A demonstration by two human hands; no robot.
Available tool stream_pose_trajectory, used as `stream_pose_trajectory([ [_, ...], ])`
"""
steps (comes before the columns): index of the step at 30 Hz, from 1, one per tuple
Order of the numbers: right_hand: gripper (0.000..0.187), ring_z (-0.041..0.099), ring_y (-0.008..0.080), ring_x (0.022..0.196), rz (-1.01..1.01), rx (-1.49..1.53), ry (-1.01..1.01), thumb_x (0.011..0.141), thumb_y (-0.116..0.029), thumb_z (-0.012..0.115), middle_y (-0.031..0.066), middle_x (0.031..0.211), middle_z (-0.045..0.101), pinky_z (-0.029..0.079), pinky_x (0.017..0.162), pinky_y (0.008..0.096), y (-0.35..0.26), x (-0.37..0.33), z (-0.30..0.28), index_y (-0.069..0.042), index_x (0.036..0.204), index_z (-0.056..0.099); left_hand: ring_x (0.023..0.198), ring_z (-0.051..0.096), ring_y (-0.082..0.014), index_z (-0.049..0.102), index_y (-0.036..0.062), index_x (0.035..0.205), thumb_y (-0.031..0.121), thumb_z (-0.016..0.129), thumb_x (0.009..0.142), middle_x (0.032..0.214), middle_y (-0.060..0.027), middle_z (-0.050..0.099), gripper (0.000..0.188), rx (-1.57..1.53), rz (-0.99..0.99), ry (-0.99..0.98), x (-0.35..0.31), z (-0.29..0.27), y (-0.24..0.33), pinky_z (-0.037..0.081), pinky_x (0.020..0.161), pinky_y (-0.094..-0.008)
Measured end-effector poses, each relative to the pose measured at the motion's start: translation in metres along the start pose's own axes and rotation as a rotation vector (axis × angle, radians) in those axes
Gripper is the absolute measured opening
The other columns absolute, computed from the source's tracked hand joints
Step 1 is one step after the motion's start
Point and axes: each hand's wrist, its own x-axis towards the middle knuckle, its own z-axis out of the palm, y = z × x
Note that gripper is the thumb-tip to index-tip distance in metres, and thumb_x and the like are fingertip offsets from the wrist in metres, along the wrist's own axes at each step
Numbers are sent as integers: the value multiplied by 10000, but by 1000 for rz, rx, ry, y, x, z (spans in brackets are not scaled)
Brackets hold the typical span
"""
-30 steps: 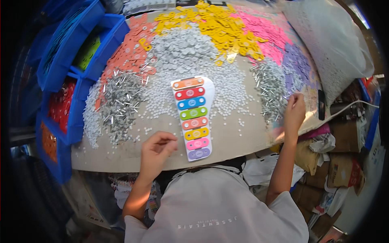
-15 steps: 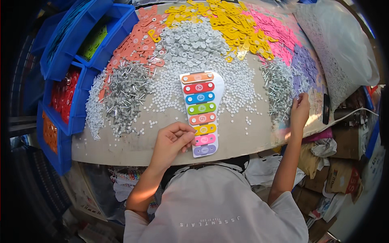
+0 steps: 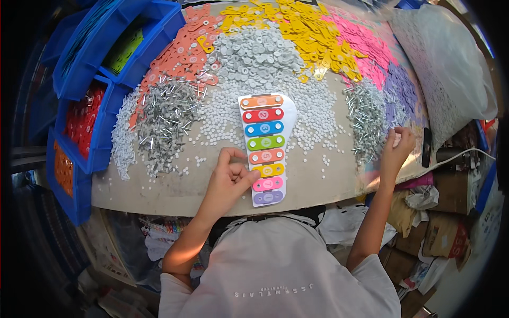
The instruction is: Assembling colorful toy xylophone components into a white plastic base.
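A toy xylophone (image 3: 291,114) lies upright in front of me, a white base with a column of coloured bars. White round caps sit at both ends of the upper bars. The pink bar (image 3: 268,184) and purple bar (image 3: 269,197) show small dark holes at their ends. My left hand (image 3: 227,183) is at the xylophone's left edge, fingers curled, thumb at the left end of the yellow bar (image 3: 271,170); anything inside it is hidden. My right hand (image 3: 398,144) is closed, fingertips bent inward, beside a pile of metal pins (image 3: 366,122); its contents cannot be made out.
Small white caps (image 3: 220,119), white washers (image 3: 257,55) and another heap of metal pins (image 3: 167,119) spread across the table. Salmon, yellow (image 3: 313,37), pink and violet bars lie beyond. Blue bins (image 3: 101,148) stand left. A filled plastic bag (image 3: 445,63) and dark phone-like object (image 3: 427,144) are right.
My left thumb has shifted onto the yellow bar's left end, and its index finger has lifted away up the edge. My right hand has turned slightly and curled more beside the pins.
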Motion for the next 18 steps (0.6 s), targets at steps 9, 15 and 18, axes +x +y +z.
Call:
stream_pose_trajectory([
  [9, 124, 389, 329, 1338, -124, 966, -626, 876, -104, 679, 166, 1443, 470, 286, 1129, 451, -171, -80, -24, -60, 978, 626, 815, 656, -81, 377, 12, 1316, 77, 641, 981, 863, -89, 698, 432, 45, -55, -5, 2, 0, 2, 489, 723, -217],
  [15, 118, 341, 331, 1365, -39, 997, -730, 876, -116, 679, 165, 1497, 421, 257, 1139, 457, -184, -102, -12, -80, 983, 644, 821, 657, -79, 373, 7, 1323, 91, 640, 985, 862, -80, 694, 439, -5, -31, -23, 3, 1, 2, 490, 730, -216],
  [18, 113, 348, 333, 1356, -17, 1031, -749, 885, -120, 675, 158, 1499, 422, 253, 1139, 464, -182, -101, -9, -84, 989, 652, 816, 655, -78, 374, 6, 1321, 86, 637, 986, 864, -77, 693, 434, -10, -27, -20, 2, 1, 1, 487, 721, -214],
])
